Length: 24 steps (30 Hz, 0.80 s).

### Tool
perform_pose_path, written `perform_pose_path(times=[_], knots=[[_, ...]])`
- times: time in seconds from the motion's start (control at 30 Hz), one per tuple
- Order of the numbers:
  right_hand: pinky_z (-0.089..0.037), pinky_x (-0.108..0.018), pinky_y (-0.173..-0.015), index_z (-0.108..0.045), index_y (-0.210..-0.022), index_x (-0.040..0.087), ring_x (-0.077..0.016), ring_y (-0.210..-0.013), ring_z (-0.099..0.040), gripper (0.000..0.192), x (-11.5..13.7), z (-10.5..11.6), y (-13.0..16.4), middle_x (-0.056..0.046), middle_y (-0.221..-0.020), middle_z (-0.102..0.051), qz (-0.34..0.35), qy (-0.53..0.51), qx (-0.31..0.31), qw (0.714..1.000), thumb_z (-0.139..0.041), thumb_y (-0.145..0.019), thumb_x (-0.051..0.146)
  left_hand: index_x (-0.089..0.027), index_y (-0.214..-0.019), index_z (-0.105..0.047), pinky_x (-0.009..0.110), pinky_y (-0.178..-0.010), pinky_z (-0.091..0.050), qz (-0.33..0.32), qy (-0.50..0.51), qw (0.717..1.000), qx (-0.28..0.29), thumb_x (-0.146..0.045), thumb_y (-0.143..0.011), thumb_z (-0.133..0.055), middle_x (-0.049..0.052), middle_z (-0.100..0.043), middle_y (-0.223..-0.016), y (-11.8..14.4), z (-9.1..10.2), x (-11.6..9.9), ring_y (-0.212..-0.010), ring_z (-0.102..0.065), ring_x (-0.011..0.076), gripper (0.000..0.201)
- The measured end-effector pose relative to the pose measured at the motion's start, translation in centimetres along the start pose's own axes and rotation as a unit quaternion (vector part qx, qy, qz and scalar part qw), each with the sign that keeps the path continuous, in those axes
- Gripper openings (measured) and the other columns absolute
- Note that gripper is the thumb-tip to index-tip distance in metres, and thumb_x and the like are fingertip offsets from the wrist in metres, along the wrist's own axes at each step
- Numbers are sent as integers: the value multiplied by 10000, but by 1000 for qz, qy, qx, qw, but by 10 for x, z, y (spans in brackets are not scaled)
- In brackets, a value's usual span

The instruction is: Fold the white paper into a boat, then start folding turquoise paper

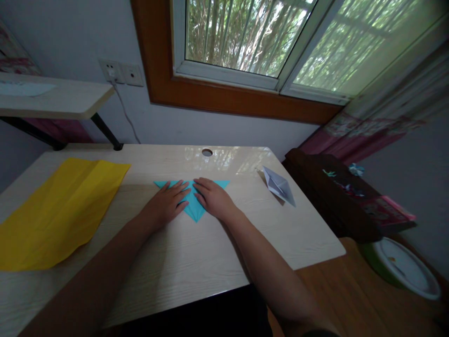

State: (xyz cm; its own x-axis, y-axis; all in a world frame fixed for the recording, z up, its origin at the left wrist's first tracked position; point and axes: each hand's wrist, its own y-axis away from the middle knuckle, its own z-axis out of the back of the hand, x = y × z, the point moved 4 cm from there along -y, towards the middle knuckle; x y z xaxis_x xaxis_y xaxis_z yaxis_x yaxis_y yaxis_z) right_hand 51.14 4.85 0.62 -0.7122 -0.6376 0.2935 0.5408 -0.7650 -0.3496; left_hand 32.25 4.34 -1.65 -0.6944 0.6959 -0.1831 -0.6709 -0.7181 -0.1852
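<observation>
Blue paper, folded to a triangle with its point aimed toward the person, is lying flat near the middle of the pale wooden bench. The left hand is pressing down on the triangle's left half, fingers spread flat and reaching toward the centre fold; the right hand is pressing on the right half in the same way, and the fingertips of both are nearly meeting over the middle (neither is gripping, both are lying open and flat on the sheet). A large yellow sheet, creased lengthwise, is lying on the bench's left part, well apart from the blue paper. A grey folded paper shape is sitting toward the bench's right far corner. A round cable hole is showing at the far edge. A wall socket with a white cable is hanging on the wall behind, beside a wood-framed window. A dark box is standing to the right of the bench, and a green bowl is sitting on the floor beyond it.
</observation>
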Motion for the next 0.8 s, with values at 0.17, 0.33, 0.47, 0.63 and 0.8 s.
perform_pose_path(times=[0.17, 0.33, 0.47, 0.63, 0.8], knots=[[-308, -492, -1201, -471, -1477, 161, -277, -1462, -373, 503, -7, -7, 7, -140, -1555, -429, -36, 23, 43, 998, -446, -1022, 376, -205, -1528, -383, 498, -1222, -181, 43, -19, 999, -1, -484, -1022, -346, 105, -328, -1615, 1, -2, 5, -1508, -267, 273, 579], [-259, -538, -1211, -355, -1545, 183, -298, -1507, -276, 613, -23, 0, 20, -133, -1614, -304, -88, 49, 71, 992, -433, -1014, 481, -140, -1529, -369, 484, -1230, -165, 76, -39, 996, -8, -521, -1018, -316, 141, -307, -1618, 6, 0, 9, -1517, -241, 275, 640], [-261, -556, -1204, -330, -1557, 200, -320, -1512, -253, 641, -38, 6, 28, -120, -1626, -274, -124, 61, 79, 987, -413, -1009, 521, -114, -1533, -354, 506, -1218, -190, 107, -48, 993, -8, -524, -1012, -319, 164, -305, -1615, 11, 4, 15, -1513, -249, 292, 664], [-266, -566, -1194, -369, -1545, 218, -373, -1526, -169, 638, -59, 11, 36, -92, -1647, -229, -163, 79, 61, 982, -415, -998, 543, -133, -1538, -350, 553, -1200, -196, 152, -49, 987, -12, -544, -995, -335, 170, -314, -1610, 18, 9, 27, -1502, -270, 324, 681], [-249, -601, -1183, -428, -1514, 263, -401, -1524, -153, 584, -77, 14, 45, -72, -1646, -251, -201, 91, 34, 975, -416, -998, 535, -116, -1522, -376, 605, -1169, -217, 205, -59, 976, -32, -560, -980, -340, 209, -334, -1593, 27, 12, 47, -1493, -276, 363, 702]])
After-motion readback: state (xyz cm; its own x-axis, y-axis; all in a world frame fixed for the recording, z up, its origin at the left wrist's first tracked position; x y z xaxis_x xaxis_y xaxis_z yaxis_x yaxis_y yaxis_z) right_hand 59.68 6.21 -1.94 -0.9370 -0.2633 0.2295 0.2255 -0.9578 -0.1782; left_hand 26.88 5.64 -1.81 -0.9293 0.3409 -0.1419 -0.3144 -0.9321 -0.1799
